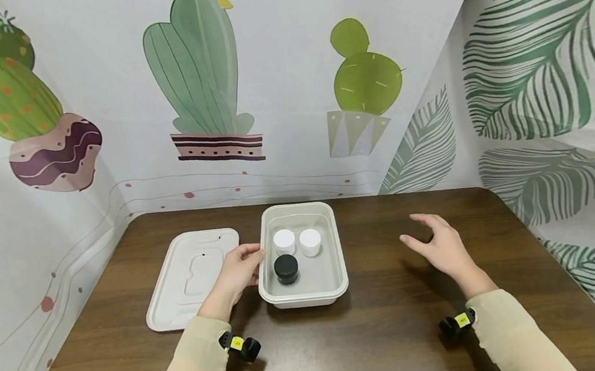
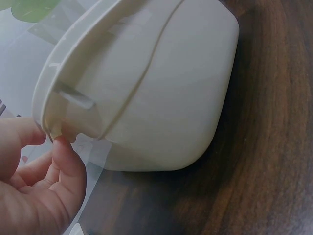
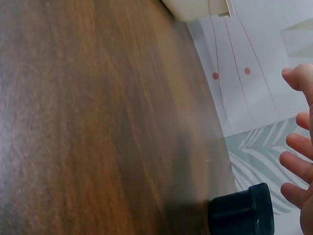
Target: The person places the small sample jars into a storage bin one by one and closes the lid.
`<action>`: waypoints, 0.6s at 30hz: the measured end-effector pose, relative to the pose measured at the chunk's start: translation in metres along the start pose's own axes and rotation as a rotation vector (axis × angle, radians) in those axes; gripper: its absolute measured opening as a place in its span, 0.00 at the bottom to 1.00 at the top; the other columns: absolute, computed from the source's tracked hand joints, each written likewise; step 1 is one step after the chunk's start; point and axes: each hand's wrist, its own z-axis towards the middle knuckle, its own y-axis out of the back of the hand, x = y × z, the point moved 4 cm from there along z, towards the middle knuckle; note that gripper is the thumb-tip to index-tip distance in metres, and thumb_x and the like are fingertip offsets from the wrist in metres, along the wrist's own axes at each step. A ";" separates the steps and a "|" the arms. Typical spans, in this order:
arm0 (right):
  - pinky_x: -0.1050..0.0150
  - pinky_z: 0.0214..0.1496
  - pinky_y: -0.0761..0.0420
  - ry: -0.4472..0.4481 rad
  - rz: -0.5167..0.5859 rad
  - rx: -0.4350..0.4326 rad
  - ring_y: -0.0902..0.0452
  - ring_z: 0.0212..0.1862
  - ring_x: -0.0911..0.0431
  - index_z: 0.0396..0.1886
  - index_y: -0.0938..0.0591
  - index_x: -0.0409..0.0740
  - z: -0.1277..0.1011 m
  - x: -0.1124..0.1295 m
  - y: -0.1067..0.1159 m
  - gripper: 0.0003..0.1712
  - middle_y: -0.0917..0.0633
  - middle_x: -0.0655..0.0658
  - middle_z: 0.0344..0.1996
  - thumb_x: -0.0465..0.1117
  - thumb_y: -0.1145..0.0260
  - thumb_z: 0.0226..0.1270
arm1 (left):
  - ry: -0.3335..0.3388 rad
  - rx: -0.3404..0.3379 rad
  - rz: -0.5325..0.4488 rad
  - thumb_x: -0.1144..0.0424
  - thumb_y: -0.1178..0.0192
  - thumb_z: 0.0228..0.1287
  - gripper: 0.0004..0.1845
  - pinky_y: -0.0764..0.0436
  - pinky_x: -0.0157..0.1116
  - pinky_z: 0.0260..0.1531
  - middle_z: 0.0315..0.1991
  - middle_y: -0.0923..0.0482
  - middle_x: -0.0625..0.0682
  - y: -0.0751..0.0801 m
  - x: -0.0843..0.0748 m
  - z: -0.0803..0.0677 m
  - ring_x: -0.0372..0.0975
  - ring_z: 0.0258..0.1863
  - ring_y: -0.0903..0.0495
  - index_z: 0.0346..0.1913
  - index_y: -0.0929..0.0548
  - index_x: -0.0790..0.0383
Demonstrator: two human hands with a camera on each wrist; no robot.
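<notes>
Head view: my left hand point(image 1: 238, 271) rests against the left rim of the tray point(image 1: 265, 273), fingers lightly curled on the rim's edge; the tray stands on the table point(image 1: 388, 327) directly in front of me. My right hand point(image 1: 442, 247) hovers above the table well to the right of the tray, fingers spread and relaxed, holding nothing and touching nothing. A small black clip with a yellow tag sits at each wrist, where the beige sleeves end.

Inside the tray, just right of my left fingertips, lies a black jar point(image 1: 287, 269); beyond it, side by side, stand two white jars point(image 1: 284, 242), the second point(image 1: 310, 242) to the right of the first. All three sit in the half of the tray nearest my left hand. Left of that hand, flat on the table and just beside the tray, lies the lid point(image 1: 190, 278), with the hand partly over its right edge.

Left wrist view: thumb and fingers point(image 2: 66, 159) meet the tray's rim point(image 2: 49, 98) from below; whether they pinch it or merely touch it I cannot tell.

Right wrist view: the spread fingers point(image 3: 298, 161) are clear of the wood, with a corner of the tray point(image 3: 195, 7) far ahead.

Beyond the table hangs a backdrop printed with cacti point(image 1: 198, 69).
</notes>
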 end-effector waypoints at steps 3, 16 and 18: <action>0.40 0.56 0.31 -0.009 -0.010 -0.002 0.31 0.59 0.39 0.60 0.27 0.38 0.000 -0.005 0.001 0.34 0.26 0.34 0.57 0.53 0.32 0.59 | 0.003 -0.001 0.008 0.62 0.45 0.67 0.19 0.21 0.31 0.22 0.37 0.23 0.57 0.000 -0.001 -0.001 0.37 0.25 0.23 0.56 0.26 0.69; 0.38 0.58 0.34 -0.092 -0.006 -0.038 0.35 0.61 0.36 0.61 0.28 0.37 -0.003 -0.023 0.006 0.35 0.29 0.32 0.60 0.55 0.34 0.61 | 0.012 0.005 0.005 0.60 0.45 0.68 0.21 0.21 0.32 0.21 0.39 0.22 0.59 0.000 0.002 0.003 0.37 0.25 0.23 0.58 0.28 0.70; 0.38 0.58 0.34 -0.108 0.002 -0.044 0.35 0.61 0.36 0.61 0.28 0.37 -0.004 -0.024 0.007 0.35 0.29 0.32 0.60 0.55 0.34 0.61 | 0.010 0.003 0.003 0.60 0.44 0.68 0.21 0.21 0.32 0.20 0.38 0.22 0.59 0.000 0.002 0.003 0.37 0.25 0.23 0.58 0.27 0.70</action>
